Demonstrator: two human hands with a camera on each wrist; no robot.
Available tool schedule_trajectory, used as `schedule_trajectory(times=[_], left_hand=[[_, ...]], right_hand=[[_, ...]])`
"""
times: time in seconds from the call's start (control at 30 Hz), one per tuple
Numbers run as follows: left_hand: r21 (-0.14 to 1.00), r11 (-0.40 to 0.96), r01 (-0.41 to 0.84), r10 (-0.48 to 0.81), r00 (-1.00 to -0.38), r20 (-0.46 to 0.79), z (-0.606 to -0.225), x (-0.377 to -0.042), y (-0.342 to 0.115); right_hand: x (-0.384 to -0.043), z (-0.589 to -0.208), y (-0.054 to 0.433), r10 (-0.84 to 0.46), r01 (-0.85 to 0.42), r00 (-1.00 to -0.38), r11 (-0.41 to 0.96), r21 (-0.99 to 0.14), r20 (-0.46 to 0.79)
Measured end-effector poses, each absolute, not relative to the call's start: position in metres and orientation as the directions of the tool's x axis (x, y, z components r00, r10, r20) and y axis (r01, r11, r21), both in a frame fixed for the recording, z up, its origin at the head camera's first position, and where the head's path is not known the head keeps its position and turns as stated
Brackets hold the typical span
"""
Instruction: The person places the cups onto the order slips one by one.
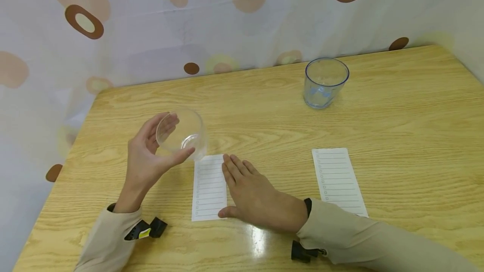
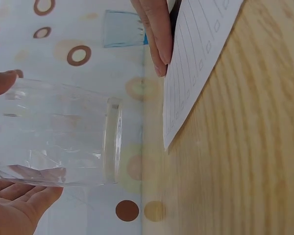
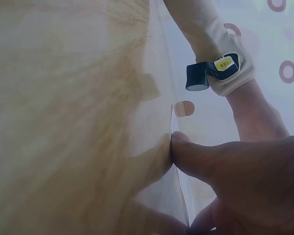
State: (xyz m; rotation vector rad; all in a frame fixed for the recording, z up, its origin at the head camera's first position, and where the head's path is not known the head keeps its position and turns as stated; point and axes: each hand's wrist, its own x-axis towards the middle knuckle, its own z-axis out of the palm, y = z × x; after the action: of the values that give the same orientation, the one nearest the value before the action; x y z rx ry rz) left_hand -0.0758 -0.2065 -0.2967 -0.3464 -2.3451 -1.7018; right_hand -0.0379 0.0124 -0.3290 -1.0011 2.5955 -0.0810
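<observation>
My left hand (image 1: 145, 158) grips a clear cup (image 1: 185, 133) around its side, thumb in front and fingers behind. In the left wrist view the clear cup (image 2: 59, 132) is held above the wooden table, its base apart from the tabletop. Just below and right of it lies a white lined paper slip (image 1: 209, 190) with small checkboxes down its left side. My right hand (image 1: 257, 196) rests on that slip's right edge, fingers straight and together. In the right wrist view the right thumb (image 3: 196, 154) touches the edge of the paper.
A clear glass with a blue rim (image 1: 326, 83) stands at the back right of the wooden table (image 1: 257, 116). A second lined slip (image 1: 338, 179) lies to the right, partly under the right sleeve (image 1: 359, 232). A dotted curtain (image 1: 140, 32) hangs behind the table.
</observation>
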Motion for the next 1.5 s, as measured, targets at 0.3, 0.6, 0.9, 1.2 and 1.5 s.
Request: schedule_trajectory(times=[0.3, 0.6, 0.9, 1.2, 1.5], left_hand=[[0.91, 0.228, 0.346, 0.072, -0.938, 0.339, -0.301, -0.061, -0.207], [0.891, 0.206, 0.404, 0.129, -0.914, 0.384, -0.307, -0.049, -0.206], [0.878, 0.205, 0.432, 0.174, -0.899, 0.402, -0.311, -0.039, -0.202], [0.882, 0.261, 0.393, 0.195, -0.916, 0.35, -0.312, -0.027, -0.196], [0.891, 0.247, 0.381, 0.201, -0.92, 0.338, -0.317, -0.019, -0.195]], right_hand=[[-0.038, -0.329, 0.012, -0.651, -0.628, -0.692, 0.756, -0.184, -0.312], [-0.037, -0.329, 0.012, -0.649, -0.627, -0.702, 0.759, -0.178, -0.293], [-0.037, -0.33, 0.011, -0.649, -0.625, -0.701, 0.759, -0.184, -0.296], [-0.038, -0.33, 0.011, -0.642, -0.624, -0.706, 0.763, -0.165, -0.3], [-0.038, -0.331, 0.011, -0.637, -0.624, -0.707, 0.766, -0.152, -0.308]])
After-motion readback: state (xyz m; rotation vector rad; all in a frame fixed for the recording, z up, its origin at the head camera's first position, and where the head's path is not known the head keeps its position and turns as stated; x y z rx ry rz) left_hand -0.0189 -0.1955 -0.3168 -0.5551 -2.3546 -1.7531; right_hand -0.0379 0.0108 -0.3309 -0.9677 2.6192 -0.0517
